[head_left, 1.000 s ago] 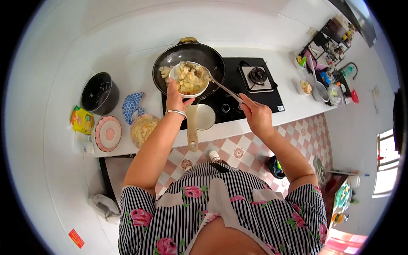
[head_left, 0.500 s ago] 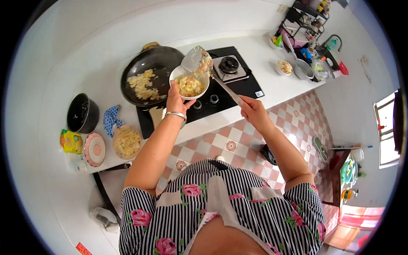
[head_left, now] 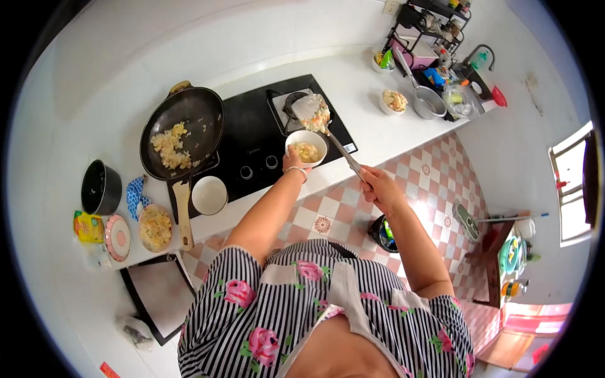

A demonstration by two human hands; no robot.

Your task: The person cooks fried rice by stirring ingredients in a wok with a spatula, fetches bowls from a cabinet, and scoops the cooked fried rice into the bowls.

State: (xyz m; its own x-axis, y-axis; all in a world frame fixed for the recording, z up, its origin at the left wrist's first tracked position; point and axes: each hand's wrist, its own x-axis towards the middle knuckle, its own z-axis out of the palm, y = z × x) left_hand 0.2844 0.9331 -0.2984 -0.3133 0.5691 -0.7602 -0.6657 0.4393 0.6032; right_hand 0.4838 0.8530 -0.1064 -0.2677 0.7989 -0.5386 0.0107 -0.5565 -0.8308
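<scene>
My left hand (head_left: pixel 294 159) is closed on the side of a white bowl (head_left: pixel 309 136), which has fried rice (head_left: pixel 306 152) in it. My right hand (head_left: pixel 381 187) grips the handle of a metal spatula (head_left: pixel 345 153). Its broad blade is beyond the bowl, above the right burner, with fried rice (head_left: pixel 321 120) heaped along its right side. To the left, a dark wok (head_left: pixel 207 112) holds more fried rice (head_left: pixel 170 148). In front of the cooktop stand another white bowl (head_left: pixel 209 195) and a wooden spatula (head_left: pixel 183 214).
At the left are a black pot (head_left: pixel 103 187), a blue cloth (head_left: pixel 135 196), a dish of rice (head_left: pixel 155 228), a pink-rimmed lid (head_left: pixel 118 237) and a yellow packet (head_left: pixel 89 227). A filled bowl (head_left: pixel 394 101) and a saucepan (head_left: pixel 429 103) stand right of the cooktop (head_left: pixel 242 138).
The white bowl and loaded metal spatula have moved right, away from the wok. My view has shifted, and the second white bowl and wooden spatula now show fully.
</scene>
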